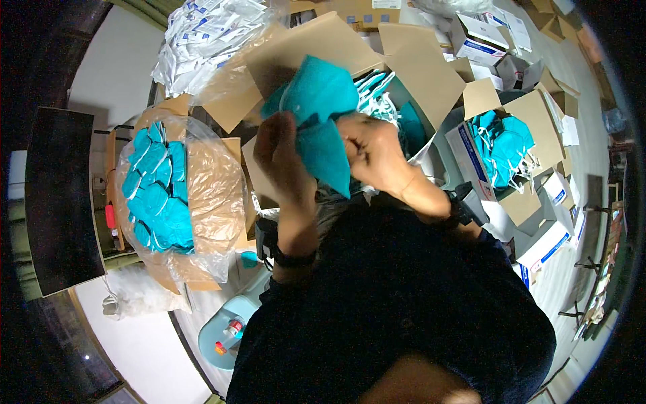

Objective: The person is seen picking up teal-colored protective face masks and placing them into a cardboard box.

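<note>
We record both hands raised close under the camera, over the near flaps of an open carton [410, 60]. The left hand [282, 158] stands edge-on, fingers curled closed on the left edge of a folded teal mask [326, 156]; the right hand [373, 151] is closed on that mask's right edge, fingers bent tight, so the mask hangs point-down between the two. A second mask [319, 91], also teal, rises just above the first and touches it; we cannot tell which hand carries it. More teal masks with white straps lie inside the carton behind the hands. To the left, a bagged box [202, 195], lined in clear plastic, holds a stacked row of teal masks [156, 192] along its left wall; its right half is bare liner. At the far left corner sits a bag of white packets [215, 34]. To the right, a small white-and-blue box [501, 151] stands open and full of masks, with further small boxes, open and flat, crowding the far right edge. A dark panel [60, 198] stands at the left rim. Open room is scant: the hands work in the gap between carton, bagged box and the person's dark-clad body, and cartons close in on three sides.
</note>
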